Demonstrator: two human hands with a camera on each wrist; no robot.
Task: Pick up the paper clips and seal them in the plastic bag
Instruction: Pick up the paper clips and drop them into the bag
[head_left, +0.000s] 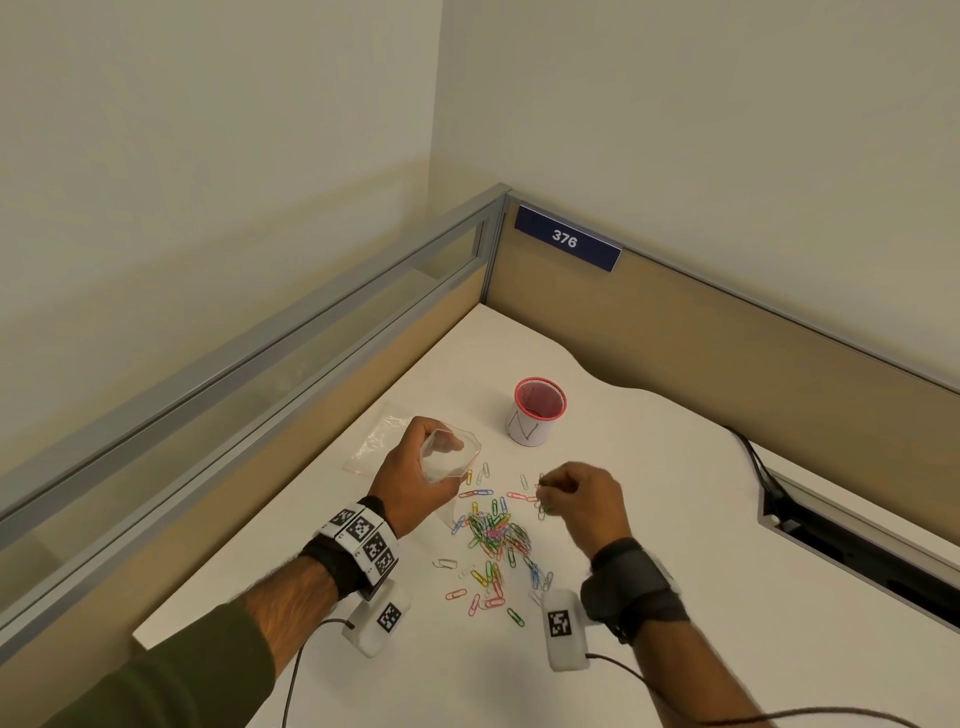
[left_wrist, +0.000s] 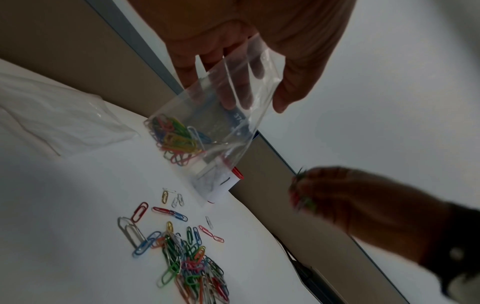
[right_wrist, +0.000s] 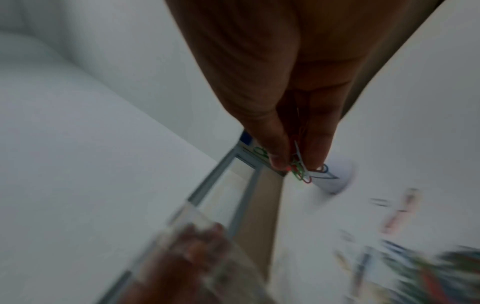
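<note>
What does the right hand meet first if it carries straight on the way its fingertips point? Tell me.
Probably the open plastic bag held by the left hand; the right hand, pinching paper clips, points leftward toward it, though depth is unclear.

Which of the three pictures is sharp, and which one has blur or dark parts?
Head view: sharp and evenly lit, though the partition rails bend from the wide lens. Left wrist view: the plastic bag and loose paper clips are clear, the right hand smeared, the corners dim. Right wrist view: blurred most, only the pinched clips are readable.
</note>
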